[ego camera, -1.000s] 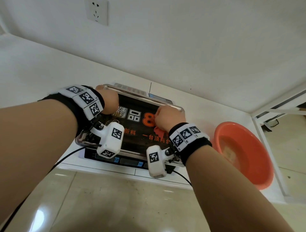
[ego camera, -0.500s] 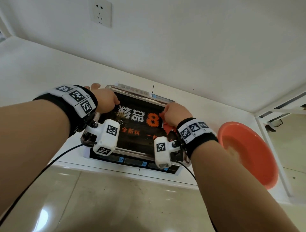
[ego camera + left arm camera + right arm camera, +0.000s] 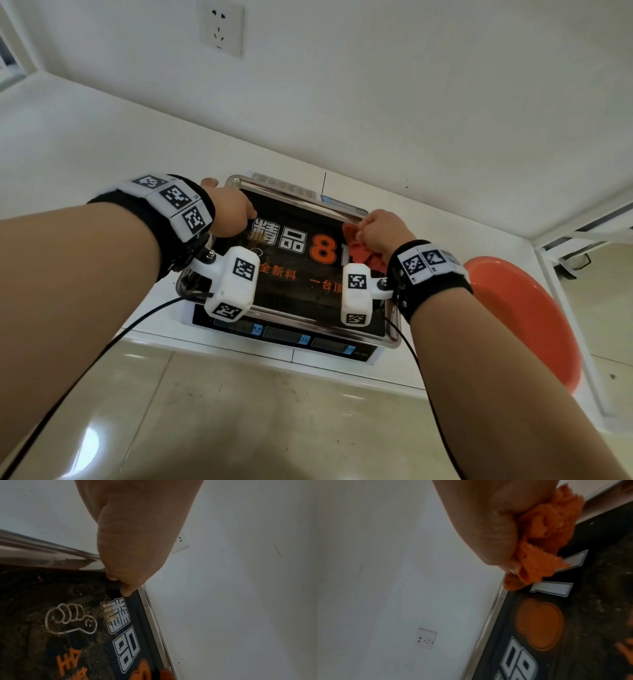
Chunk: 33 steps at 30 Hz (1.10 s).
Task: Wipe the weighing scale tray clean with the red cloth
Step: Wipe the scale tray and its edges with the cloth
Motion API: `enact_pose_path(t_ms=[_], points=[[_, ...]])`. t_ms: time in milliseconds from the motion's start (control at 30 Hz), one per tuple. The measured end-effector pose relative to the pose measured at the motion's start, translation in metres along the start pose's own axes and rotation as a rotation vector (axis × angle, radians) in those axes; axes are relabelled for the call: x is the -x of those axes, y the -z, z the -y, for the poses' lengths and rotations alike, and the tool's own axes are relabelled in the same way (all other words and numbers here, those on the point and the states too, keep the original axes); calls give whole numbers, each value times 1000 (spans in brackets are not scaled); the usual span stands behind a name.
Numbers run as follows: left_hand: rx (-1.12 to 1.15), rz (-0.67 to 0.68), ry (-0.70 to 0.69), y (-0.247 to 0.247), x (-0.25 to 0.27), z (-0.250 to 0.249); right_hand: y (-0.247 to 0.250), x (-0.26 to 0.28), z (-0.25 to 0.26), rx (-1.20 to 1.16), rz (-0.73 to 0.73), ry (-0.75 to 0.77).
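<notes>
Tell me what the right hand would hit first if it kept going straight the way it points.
Likely the tray's far rim, just beyond the right hand and its red cloth; then the wall. Depth is hard to judge.

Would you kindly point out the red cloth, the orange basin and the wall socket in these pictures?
red cloth (image 3: pixel 544 536), right wrist view, on the bunched folds beside the fingers.
orange basin (image 3: pixel 527 318), head view, on its inner wall.
wall socket (image 3: pixel 221 29), head view, on the middle of its white plate.
</notes>
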State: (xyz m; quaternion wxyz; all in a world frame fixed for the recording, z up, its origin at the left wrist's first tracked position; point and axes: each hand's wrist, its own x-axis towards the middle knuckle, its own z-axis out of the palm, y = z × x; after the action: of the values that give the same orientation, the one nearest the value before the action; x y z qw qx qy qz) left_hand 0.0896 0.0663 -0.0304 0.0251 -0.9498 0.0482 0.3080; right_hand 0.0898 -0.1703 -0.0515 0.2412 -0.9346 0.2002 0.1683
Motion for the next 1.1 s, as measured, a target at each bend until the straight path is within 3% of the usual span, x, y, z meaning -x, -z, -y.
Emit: enact_pose_path(t_ms=[167,300,367,600,700,767,833,900,1000,1100], points=[[49,32,33,-6,-18,4,-3,-5,-8,64,-122,7],[9,24,1,-6,-21,5,10,5,-7,55,93,38],[-43,22,-8,-3,-13,0,12,9,-8,149,127,88],[-169,13,-52,0,-6,-3,20,7,-18,88,-95,116],[-200,5,-58,2,-2,-7,19,2,-27,341,-143,54],[-231,12,-54,3,1,-10,10,3,-33,543,-95,18],[-241,23,-47,4,3,-13,2,5,-35,600,-59,8],[-251,25,-46,3,2,-12,0,8,-30,566,24,-7],[-266,21,-52,3,3,-13,4,14,-22,316,226,-55],[-267,14,-52,3,5,-15,14,12,-28,89,176,-52]])
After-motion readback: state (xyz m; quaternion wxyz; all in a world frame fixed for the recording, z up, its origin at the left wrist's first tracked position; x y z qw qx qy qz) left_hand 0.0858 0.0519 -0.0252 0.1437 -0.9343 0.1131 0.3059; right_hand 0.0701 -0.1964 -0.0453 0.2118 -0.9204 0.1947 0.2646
